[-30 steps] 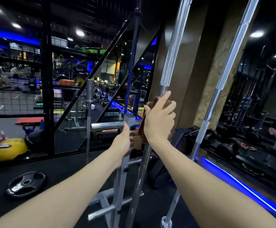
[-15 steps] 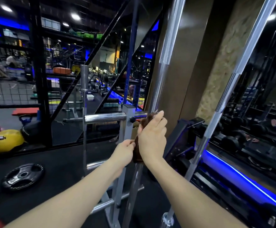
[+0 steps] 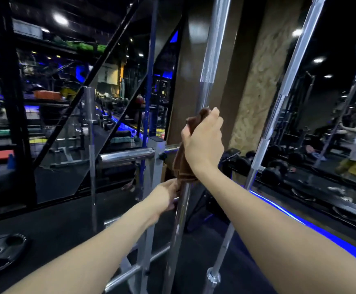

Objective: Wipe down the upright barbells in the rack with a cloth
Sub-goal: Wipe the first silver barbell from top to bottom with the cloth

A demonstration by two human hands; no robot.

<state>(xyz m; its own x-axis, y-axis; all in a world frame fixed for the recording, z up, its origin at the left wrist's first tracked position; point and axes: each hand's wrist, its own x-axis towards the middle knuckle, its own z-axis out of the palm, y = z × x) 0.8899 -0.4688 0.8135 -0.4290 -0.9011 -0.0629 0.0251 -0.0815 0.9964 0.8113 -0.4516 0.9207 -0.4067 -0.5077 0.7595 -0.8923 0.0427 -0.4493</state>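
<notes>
My right hand (image 3: 203, 143) is wrapped around a brown cloth (image 3: 184, 164), fingers curled so the cloth is clamped against the nearest barbell (image 3: 213, 60), which stands upright and leans slightly right toward its top. The cloth bunches above my thumb and hangs down the bar below my wrist. My left hand (image 3: 168, 195) sits lower on the same bar, just under the cloth's hanging end, fingers curled round the steel and touching the cloth's bottom edge. Both forearms reach up from the lower corners, the right raised higher than the left. A second barbell (image 3: 283, 98) stands well to the right, tilted the same way, its lower end (image 3: 213, 276) near the floor. A third, thinner bar (image 3: 92, 166) stands to the left. Between them is the grey rack post (image 3: 155, 166) with a chrome horizontal peg (image 3: 128, 155) sticking out leftward. The floor (image 3: 67, 219) is dark rubber; a weight plate (image 3: 1, 251) lies flat at lower left. A blue light strip (image 3: 300, 221) runs along the base of a mirror (image 3: 331, 124) on the right, with dumbbells (image 3: 274, 170) lined before it. Behind the rack is a black metal frame (image 3: 14, 102) and a dim gym with ceiling lights.
</notes>
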